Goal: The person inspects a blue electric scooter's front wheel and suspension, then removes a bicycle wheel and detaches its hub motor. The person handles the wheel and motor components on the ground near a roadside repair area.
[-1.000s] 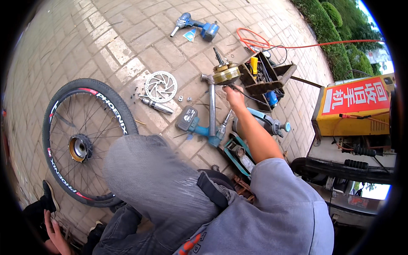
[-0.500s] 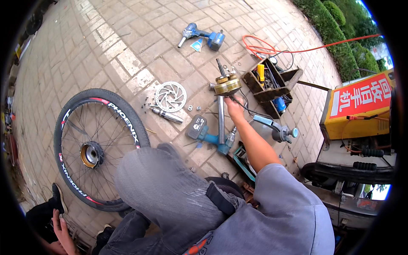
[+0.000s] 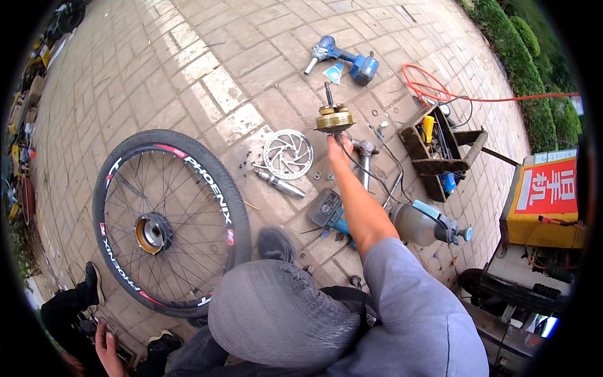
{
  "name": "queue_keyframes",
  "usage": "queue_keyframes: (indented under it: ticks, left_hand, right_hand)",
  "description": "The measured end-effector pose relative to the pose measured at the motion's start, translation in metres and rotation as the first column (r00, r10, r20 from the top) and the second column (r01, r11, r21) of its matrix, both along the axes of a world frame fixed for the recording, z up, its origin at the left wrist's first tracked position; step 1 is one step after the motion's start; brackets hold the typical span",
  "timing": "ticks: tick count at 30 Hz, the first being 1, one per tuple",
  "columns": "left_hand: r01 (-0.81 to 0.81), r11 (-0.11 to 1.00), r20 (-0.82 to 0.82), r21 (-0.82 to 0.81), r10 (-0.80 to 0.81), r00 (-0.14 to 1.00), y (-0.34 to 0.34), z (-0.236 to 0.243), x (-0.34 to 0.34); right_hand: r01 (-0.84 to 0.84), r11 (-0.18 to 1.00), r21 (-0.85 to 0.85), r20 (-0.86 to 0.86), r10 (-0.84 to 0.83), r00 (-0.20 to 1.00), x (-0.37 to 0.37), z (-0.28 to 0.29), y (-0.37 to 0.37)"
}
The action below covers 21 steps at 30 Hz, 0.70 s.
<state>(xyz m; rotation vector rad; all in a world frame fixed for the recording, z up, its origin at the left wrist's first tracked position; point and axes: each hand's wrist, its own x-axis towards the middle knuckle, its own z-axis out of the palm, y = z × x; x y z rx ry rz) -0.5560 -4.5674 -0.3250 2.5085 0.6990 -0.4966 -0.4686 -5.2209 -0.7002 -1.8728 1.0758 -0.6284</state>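
Observation:
My right hand (image 3: pixel 341 147) reaches forward with its fingers closed around the underside of a hub motor core (image 3: pixel 334 120). The core is a brass-coloured disc with small gears and an upright dark shaft; a cable trails from beneath it. Part of my grip is hidden by the disc. My left hand is out of view. Just right of my wrist lies a hammer (image 3: pixel 365 162) with a metal handle. A brake disc (image 3: pixel 288 155) and a silver cylindrical tool (image 3: pixel 281 185) lie to the left. Farther left is a bicycle wheel (image 3: pixel 237 217) with a gold-edged open hub.
A blue cordless wrench (image 3: pixel 344 58) lies on the paving. At right stand a wooden toolbox (image 3: pixel 433 164), a grey bottle (image 3: pixel 411 223) and a yellow-red cart (image 3: pixel 543 204). Another person's hand (image 3: pixel 108 350) shows at lower left. Rounded grey cloth (image 3: pixel 282 314) covers the near middle.
The view has shifted, so the ground things appear farther right. Relative to them, the motor core in my right hand has moved left, away from the hammer and toward the brake disc.

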Motion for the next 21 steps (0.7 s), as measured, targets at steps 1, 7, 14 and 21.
queue_keyframes:
  ticks: [1, 7, 14, 21]
  left_hand:
    - [0.089, 0.996, -0.006, 0.028, -0.089, 0.996, -0.006, 0.0, 0.012]
    - [0.095, 0.995, -0.071, 0.033, -0.093, 0.993, -0.016, -0.004, 0.026]
    - [0.065, 0.998, -0.093, -0.005, -0.065, 0.994, -0.024, -0.009, 0.03]
    - [0.176, 0.983, -0.119, 0.043, -0.17, 0.978, -0.014, -0.005, 0.031]
  right_hand:
    - [0.013, 0.998, -0.056, -0.002, -0.013, 1.0, -0.006, -0.012, -0.012]
    - [-0.009, 0.992, -0.126, -0.038, 0.004, 0.999, -0.002, -0.051, -0.03]
    - [-0.048, 0.993, -0.11, -0.326, 0.01, 0.945, -0.014, -0.026, -0.028]
    - [-0.288, 0.954, -0.083, -0.609, 0.18, 0.773, -0.032, -0.005, -0.029]
